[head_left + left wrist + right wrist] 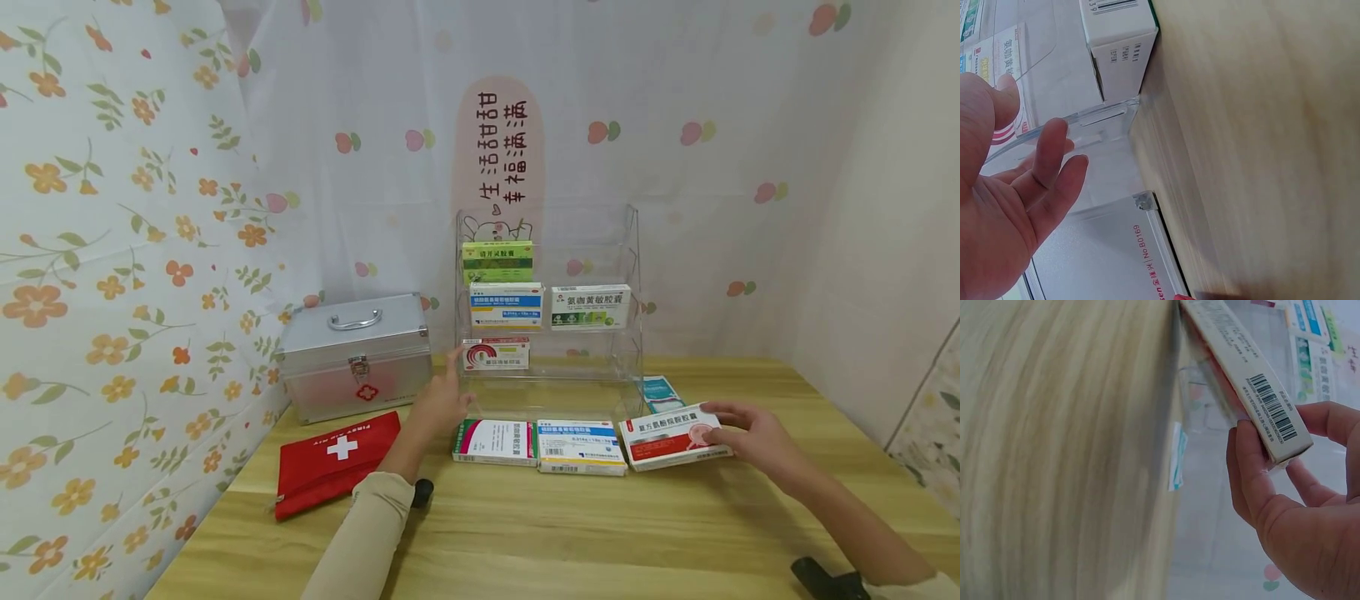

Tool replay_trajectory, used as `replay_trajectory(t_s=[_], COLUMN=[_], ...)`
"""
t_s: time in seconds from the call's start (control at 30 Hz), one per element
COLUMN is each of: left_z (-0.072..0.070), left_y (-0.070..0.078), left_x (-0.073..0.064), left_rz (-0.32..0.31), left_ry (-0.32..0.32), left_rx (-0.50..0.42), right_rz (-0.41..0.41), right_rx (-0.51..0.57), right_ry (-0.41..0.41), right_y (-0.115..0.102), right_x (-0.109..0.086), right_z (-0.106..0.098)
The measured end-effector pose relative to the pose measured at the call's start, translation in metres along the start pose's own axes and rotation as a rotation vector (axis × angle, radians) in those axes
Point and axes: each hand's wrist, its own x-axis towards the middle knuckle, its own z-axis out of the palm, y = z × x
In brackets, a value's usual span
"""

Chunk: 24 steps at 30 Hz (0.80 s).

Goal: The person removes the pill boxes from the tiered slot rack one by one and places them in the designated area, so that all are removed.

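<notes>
My right hand (757, 442) grips the right end of a red-and-white medicine box (667, 440), which tilts over the table at the right of the front row. In the right wrist view, thumb and fingers pinch that box's barcode end (1266, 406). My left hand (442, 404) is by the left side of a clear tiered display stand (570, 392), its fingers loosely bent and holding nothing. One fingertip is close to a white box with a red arc (495, 356) on a low tier; whether they touch I cannot tell.
Higher tiers hold a green box (497, 262), a blue-and-white box (507, 307) and a white-and-green box (590, 307). Before the stand lie two boxes (495, 442) (581, 447). A teal packet (660, 393) lies behind the gripped box. Leftward are a silver case (352, 358) and a red first-aid pouch (337, 462).
</notes>
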Motion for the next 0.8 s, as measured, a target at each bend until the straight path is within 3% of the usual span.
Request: replay_trajectory(t_s=[0.33,0.8], left_z=[0.0,0.001], left_y=[0.0,0.0], left_x=[0.001,0.0], left_rz=[0.004,0.012], left_ry=[0.006,0.007], left_rx=[0.005,-0.011], right_rz=[0.023,0.073], right_rx=[0.065,-0.062], right_ry=[-0.114,-0.157], right_y=[0.017,0.025], right_x=[0.007,0.012], right_z=[0.001,0.004])
